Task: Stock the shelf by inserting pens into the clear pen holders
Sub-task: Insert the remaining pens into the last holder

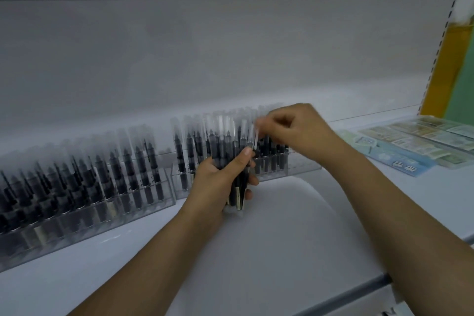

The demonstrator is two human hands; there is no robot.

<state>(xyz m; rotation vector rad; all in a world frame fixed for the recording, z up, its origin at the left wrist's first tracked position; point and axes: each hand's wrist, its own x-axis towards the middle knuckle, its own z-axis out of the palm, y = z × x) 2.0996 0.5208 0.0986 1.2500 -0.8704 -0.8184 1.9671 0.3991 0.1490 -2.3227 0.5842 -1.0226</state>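
Many pens (232,159) stand in a bunch in the middle of the frame. The left hand (220,177) has its fingers and thumb curled around the bunch and grips it. The pens stand almost straight up, long way up and down, clear caps at the top and dark bodies below.

The right hand (295,128) is just to the right and a bit higher. Its fingertips pinch the clear cap of one pen (255,136) at the right edge of the bunch. That pen also stands nearly upright.

Two clear holders sit on the white shelf (282,226). The left holder (84,213), at the lower left of the frame, is packed with upright pens. The right holder (289,165), behind the hands, has pens too, but the hands hide part of it. Its right end looks clear.

Flat packs (420,140) lie at the right of the frame, well apart from the hands.
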